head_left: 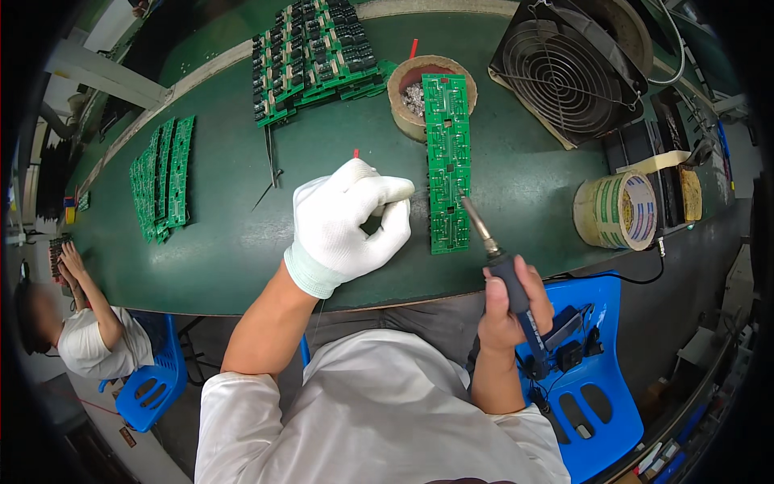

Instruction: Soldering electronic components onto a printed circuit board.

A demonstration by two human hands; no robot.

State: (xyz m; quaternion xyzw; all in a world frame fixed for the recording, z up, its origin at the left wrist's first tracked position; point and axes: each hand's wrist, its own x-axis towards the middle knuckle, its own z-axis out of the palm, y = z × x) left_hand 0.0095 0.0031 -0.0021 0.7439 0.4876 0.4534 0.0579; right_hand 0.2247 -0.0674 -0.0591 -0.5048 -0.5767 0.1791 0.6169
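My left hand (352, 222), in a white glove, is closed in a pinch just left of a long green circuit board panel (448, 169). A thin strand of solder wire seems to run from its fingertips toward the board, and a fine strand trails below the wrist. My bare right hand (516, 310) grips a soldering iron (508, 278) with a dark blue handle. The iron's tip is at the panel's right side, at or very near its surface. The panel's far end lies over the rim of a tape-roll-like ring (403, 113) holding silvery scraps.
Stacked populated boards (314, 60) lie at the back; more green panels (165, 177) are at left. Tweezers (270, 165) lie between. A black fan (556, 73), a tape roll (617, 211) and a yellow sponge (689, 194) stand right. A co-worker (93, 331) sits far left.
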